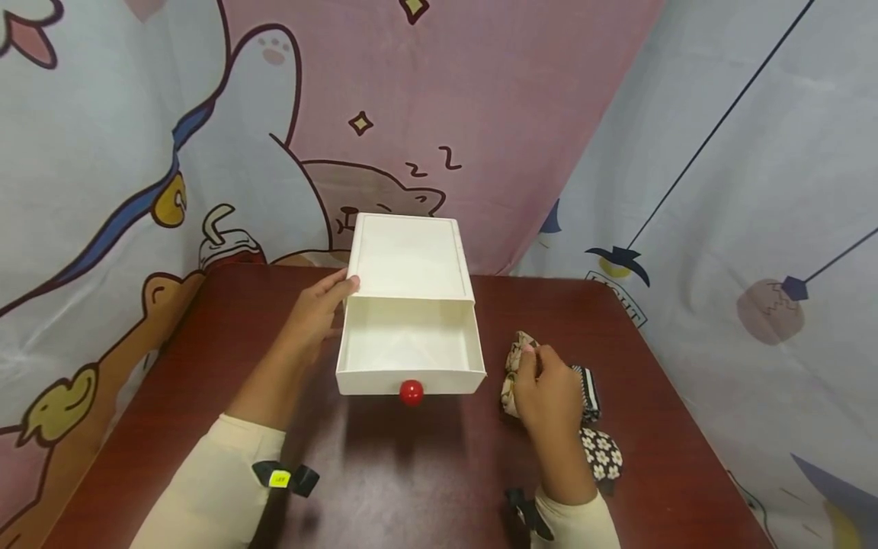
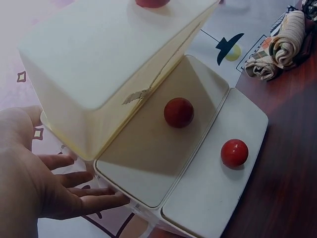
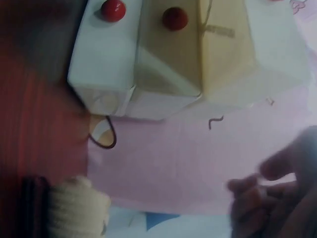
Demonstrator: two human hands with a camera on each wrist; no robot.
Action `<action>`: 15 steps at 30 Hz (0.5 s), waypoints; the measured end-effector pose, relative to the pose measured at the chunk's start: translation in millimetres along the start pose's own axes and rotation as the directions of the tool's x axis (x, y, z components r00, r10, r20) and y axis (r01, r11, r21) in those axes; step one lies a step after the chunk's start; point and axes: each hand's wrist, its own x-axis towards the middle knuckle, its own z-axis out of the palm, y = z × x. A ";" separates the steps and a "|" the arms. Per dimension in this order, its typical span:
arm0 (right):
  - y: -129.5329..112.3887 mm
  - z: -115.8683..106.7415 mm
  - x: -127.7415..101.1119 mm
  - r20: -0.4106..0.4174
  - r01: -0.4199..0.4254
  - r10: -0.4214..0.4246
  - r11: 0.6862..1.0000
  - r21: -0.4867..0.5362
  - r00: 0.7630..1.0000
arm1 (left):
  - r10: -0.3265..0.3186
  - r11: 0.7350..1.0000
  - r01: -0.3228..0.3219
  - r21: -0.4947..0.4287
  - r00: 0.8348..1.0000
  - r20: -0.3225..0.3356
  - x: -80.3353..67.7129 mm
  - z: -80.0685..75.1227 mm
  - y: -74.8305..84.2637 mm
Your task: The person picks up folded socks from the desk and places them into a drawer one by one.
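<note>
Plastic, Wood and Cloth

Drawers (image 2: 213,181) look like smooth plastic with a soft sheen; knobs (image 2: 234,152) are shiny. The table (image 1: 384,488) has a glossy wood-grain surface. The backdrop (image 1: 494,114) is creased matt cloth, the sleeves (image 1: 206,480) matt fabric. The rolls (image 2: 288,39), seen small, seem ribbed cloth.

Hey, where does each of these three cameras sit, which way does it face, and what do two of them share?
Head: worn on the head, looking forward and down at a white, boxy drawer unit; left hand, right hand and cream fabric sleeves show.
Left wrist: worn there, facing the unit's white drawer fronts; the left hand shows at the left edge.
Right wrist: worn there, facing the unit's fronts and right side; the right hand, blurred, shows lower right.
Shared: both wrist views show round red knobs.
</note>
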 end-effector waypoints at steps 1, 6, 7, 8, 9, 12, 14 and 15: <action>2.1 0.7 1.8 0.053 -0.024 0.026 0.999 -0.043 0.998 | 0.000 1.000 0.000 -0.001 1.000 0.000 0.1 -0.2 0.0; 13.0 4.7 9.1 0.230 -0.056 0.091 0.986 -0.156 0.969 | 0.001 1.000 -0.001 0.001 1.000 0.002 0.5 -0.8 -0.4; 15.0 5.7 10.3 0.252 -0.056 0.098 0.984 -0.167 0.963 | 0.001 1.000 -0.001 0.001 1.000 0.002 0.5 -0.8 -0.5; 17.2 6.8 11.3 0.276 -0.057 0.105 0.983 -0.177 0.956 | 0.001 1.000 -0.001 0.000 1.000 0.002 0.5 -0.9 -0.5; 19.4 7.6 12.2 0.297 -0.055 0.109 0.981 -0.186 0.949 | 0.002 1.000 -0.002 0.001 1.000 0.003 0.6 -0.8 -0.4; 25.5 10.2 14.1 0.346 -0.045 0.115 0.978 -0.204 0.931 | 0.002 1.000 -0.002 0.004 1.000 0.005 0.4 -0.7 -0.1; 30.3 12.3 15.8 0.373 -0.042 0.121 0.976 -0.213 0.920 | 0.003 1.000 -0.003 0.002 1.000 0.007 0.1 -0.7 0.0; 32.7 13.3 16.9 0.388 -0.039 0.122 0.976 -0.217 0.913 | 0.004 1.000 -0.004 0.004 1.000 0.007 0.0 -0.8 0.1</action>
